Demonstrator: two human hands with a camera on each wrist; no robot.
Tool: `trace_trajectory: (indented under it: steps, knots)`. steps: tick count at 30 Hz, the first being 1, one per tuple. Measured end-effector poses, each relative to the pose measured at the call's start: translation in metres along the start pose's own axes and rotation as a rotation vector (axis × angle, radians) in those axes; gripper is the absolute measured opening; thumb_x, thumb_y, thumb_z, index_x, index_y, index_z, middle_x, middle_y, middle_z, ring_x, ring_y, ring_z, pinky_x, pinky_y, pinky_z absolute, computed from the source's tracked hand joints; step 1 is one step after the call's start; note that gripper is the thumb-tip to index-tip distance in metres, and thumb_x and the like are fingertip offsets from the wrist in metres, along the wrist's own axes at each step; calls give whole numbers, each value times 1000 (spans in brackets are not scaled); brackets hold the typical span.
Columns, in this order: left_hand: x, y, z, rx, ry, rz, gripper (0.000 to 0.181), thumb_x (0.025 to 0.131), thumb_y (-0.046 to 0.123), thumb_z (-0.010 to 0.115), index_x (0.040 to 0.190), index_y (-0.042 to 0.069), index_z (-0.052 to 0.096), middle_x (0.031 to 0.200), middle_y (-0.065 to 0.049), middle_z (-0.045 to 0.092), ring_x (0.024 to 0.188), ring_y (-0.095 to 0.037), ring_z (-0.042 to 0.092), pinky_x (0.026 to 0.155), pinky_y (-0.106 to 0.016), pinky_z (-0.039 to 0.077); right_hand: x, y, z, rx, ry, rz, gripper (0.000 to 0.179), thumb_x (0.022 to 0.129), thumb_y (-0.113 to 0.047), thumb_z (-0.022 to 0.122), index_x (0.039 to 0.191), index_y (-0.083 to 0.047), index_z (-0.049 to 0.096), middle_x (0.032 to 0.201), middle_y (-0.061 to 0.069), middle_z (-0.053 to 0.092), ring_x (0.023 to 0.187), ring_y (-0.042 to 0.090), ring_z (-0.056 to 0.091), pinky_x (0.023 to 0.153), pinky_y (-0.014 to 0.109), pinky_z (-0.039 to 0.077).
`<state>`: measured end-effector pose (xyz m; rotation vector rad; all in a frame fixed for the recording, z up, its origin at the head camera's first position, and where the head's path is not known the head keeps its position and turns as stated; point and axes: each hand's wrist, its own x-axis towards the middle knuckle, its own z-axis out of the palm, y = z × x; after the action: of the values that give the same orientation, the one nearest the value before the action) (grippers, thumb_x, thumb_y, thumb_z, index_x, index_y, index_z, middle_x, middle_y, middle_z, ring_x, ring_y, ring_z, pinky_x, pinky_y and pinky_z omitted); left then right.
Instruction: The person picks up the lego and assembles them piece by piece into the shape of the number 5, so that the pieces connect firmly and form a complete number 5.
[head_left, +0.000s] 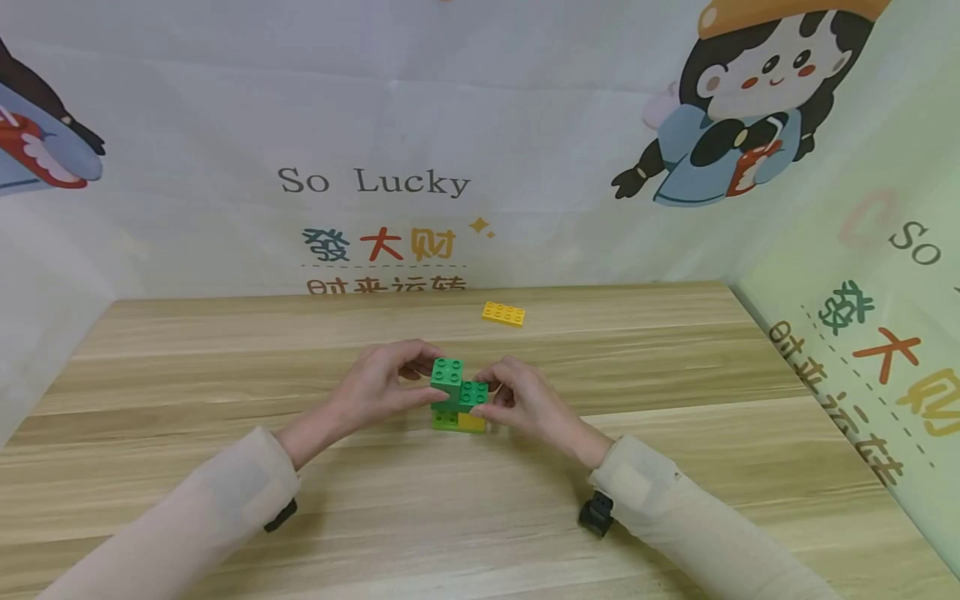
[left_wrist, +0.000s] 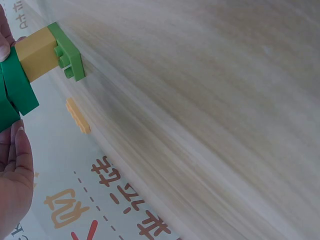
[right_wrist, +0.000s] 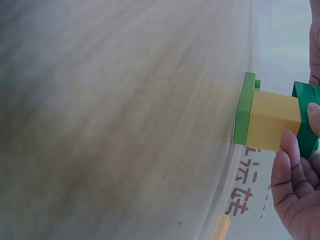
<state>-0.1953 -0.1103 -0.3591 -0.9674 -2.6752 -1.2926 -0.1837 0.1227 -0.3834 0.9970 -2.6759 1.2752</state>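
The left hand (head_left: 384,382) is pinching the upper green brick (head_left: 447,373), its thumb crossing the near side while its other fingers are reaching round behind, partly out of sight. The right hand (head_left: 527,402) is pinching the lower green brick (head_left: 474,393), its fingers bending in and its far fingertips hiding behind the brick. The upper brick is covering the lower one's left part, so its full length is staying unclear. Beneath, the yellow block (right_wrist: 274,120) is standing on a light green base (head_left: 445,420), just above the worktop (head_left: 450,517); whether the base is touching the wood is hard to tell. In the left wrist view a dark seam is showing between the green bricks, which the frame's edge is cutting off; the right wrist view is cropping them too. A loose yellow brick (head_left: 503,314) is lying beyond the stack near the backdrop (head_left: 525,167), and only a sliver of it is showing in the right wrist view. A cartoon figure (head_left: 45,125) is running off the left edge.
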Motion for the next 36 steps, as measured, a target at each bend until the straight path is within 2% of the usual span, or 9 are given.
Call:
trace_trajectory:
  steps: [10,17,22,27,36]
  knots:
    - [-1,0,1,-7,17,-10,39,74,12,80,107,3,64,97,-6,69,86,-15,66,76,-33,55,1,2,1,-13,3,-21,28,81,-10,73,104,4,63,90,11,59,70,6,54,61,17,49]
    - [-3,-2,4,-55,45,-6,39,73,10,80,107,1,64,98,-8,69,86,-17,66,75,-23,55,1,3,1,-19,2,-7,28,81,-10,73,103,3,63,90,10,59,71,7,54,61,17,49]
    - [-3,-5,6,-81,54,-7,39,73,10,80,107,-1,64,97,-10,69,86,-18,66,74,-22,54,1,3,1,-23,5,-8,28,81,-10,73,103,2,63,90,10,59,71,7,54,60,17,49]
    - [-4,-6,5,-79,49,-12,39,74,11,79,107,0,63,98,-9,69,86,-17,66,74,-23,55,1,3,1,-23,5,-9,28,81,-10,73,103,2,63,90,10,59,71,7,54,60,18,49]
    - [-2,-4,4,-85,21,-2,38,74,10,79,107,0,62,98,-10,69,88,-19,66,78,-33,55,1,2,1,-12,-4,2,27,81,-10,73,103,3,63,90,11,59,70,9,55,60,18,49]
